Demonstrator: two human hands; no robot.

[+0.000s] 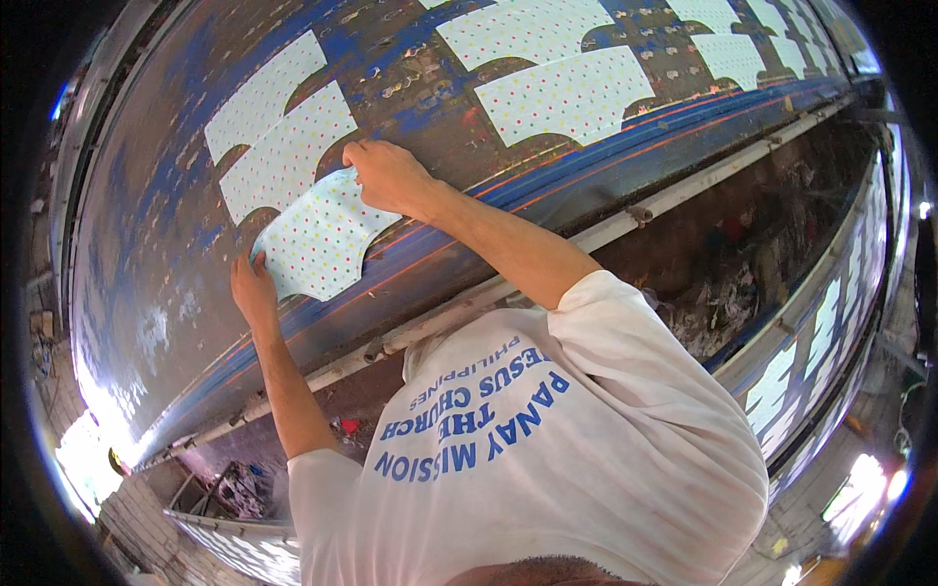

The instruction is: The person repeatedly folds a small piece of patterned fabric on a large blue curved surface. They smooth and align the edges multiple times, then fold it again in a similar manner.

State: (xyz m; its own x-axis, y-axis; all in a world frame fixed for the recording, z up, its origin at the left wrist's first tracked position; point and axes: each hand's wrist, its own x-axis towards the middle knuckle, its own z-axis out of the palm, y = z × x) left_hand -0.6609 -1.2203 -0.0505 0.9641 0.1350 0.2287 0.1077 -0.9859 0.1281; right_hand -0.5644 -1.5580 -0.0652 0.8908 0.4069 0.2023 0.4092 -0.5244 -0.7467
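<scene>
A cut fabric panel (322, 238), white with small coloured dots, lies between my two hands at the near edge of a long printing table. My left hand (253, 287) pinches its left corner between thumb and fingers. At its upper right corner my right hand (385, 174) grips the edge, with the fingertips partly hidden. The panel bulges slightly, and its near part reaches over the blue strip along the table edge. Just beyond it, a matching dotted panel (289, 150) lies flat, with another dotted panel (267, 95) behind that one.
More dotted panels (564, 95) lie in rows to the right along the paint-stained tabletop (172, 242). A metal rail (630, 217) runs below the near edge. Behind me to the right stands another table (799, 366) with white pieces on it. Crumpled scraps (245, 491) sit low at left.
</scene>
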